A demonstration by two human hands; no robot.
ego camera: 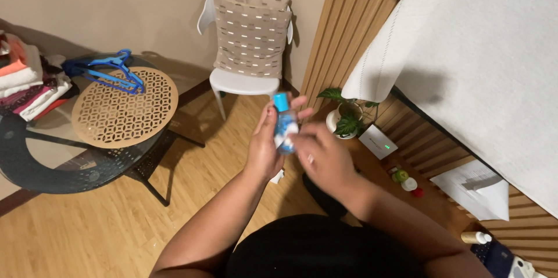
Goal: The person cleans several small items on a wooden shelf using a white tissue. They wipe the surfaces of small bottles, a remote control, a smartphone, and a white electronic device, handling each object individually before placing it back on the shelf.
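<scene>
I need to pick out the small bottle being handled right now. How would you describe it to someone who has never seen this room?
Start at the white plastic chair with the patterned cushion against the wall, then drop straight down to the two hands raised in front of it. The small bottle sits between the left hand and right hand. Its bright blue cap and blue-and-white label set it apart.

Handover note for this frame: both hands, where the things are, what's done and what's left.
Left hand: wrapped around a small bottle with a blue cap, held upright above the wooden floor.
Right hand: fingers on the bottle's lower side, blurred.
Nearby: potted plant and small white box on the shelf.
Done: bottle in hand.
Left: cap is on.
</scene>
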